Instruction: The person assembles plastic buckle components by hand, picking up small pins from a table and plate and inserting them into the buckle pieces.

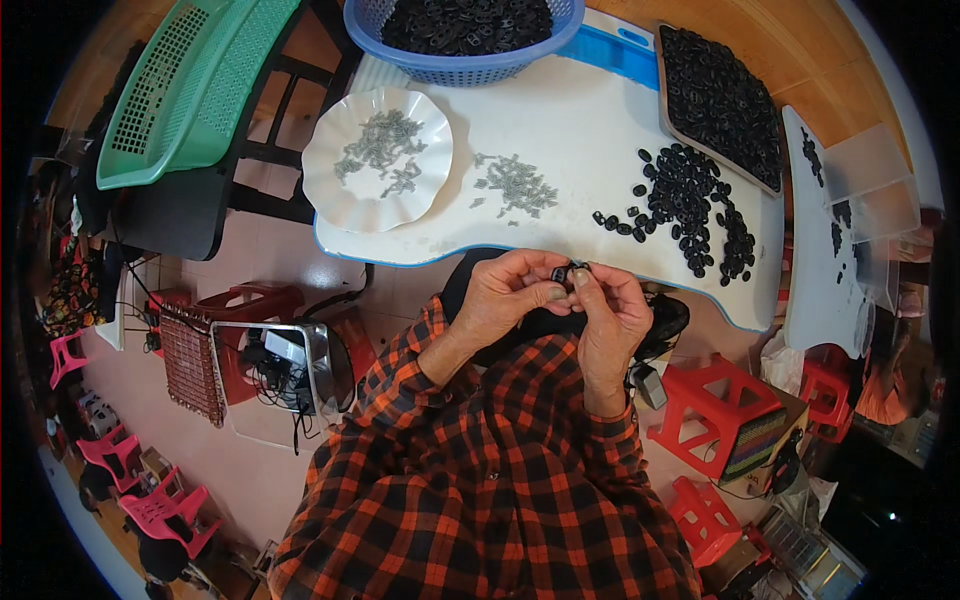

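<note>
Just off the front edge of the white table [570, 110], my left hand [508, 297] and my right hand [608, 312] meet fingertip to fingertip. Between them is a small black oval piece [562, 273], pinched by both thumbs and forefingers; part of it is hidden by the fingers. On the table to the right lies a loose spread of similar black oval pieces [690, 205]. Small clear pieces [517, 184] form a pile near the middle. More clear pieces [380, 142] rest in a white scalloped plate [345, 205] to the left.
A blue basket [465, 70] of black pieces stands at the far edge, and a tray [720, 95] full of them at the far right. A green basket [185, 95] sits left. Red stools [710, 410] and a clear bin [275, 375] with cables flank me.
</note>
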Demonstrator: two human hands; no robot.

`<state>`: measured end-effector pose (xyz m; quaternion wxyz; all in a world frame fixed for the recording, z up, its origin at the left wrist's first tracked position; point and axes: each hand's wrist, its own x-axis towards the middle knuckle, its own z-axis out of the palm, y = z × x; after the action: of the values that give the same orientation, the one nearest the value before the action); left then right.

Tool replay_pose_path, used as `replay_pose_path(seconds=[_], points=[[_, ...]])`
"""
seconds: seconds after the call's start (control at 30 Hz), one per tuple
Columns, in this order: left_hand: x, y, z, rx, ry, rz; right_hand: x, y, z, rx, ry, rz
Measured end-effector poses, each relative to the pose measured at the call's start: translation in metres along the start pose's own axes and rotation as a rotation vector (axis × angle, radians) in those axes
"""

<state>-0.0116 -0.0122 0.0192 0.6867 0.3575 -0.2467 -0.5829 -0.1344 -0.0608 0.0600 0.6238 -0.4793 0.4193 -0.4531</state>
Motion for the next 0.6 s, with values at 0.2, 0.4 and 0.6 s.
replay_pose_path(seconds=[0.2, 0.4, 0.6], points=[[0.002, -0.006, -0.013, -0.094, -0.041, -0.011, -0.003, -0.005, -0.004, -0.070, -0.053, 0.012], [0.002, -0.007, -0.012, -0.208, -0.047, 0.024, -0.004, -0.008, -0.001, -0.048, -0.095, 0.027], [0.003, -0.008, -0.013, -0.235, -0.061, -0.001, -0.005, -0.010, 0.000, -0.045, -0.106, 0.034]])
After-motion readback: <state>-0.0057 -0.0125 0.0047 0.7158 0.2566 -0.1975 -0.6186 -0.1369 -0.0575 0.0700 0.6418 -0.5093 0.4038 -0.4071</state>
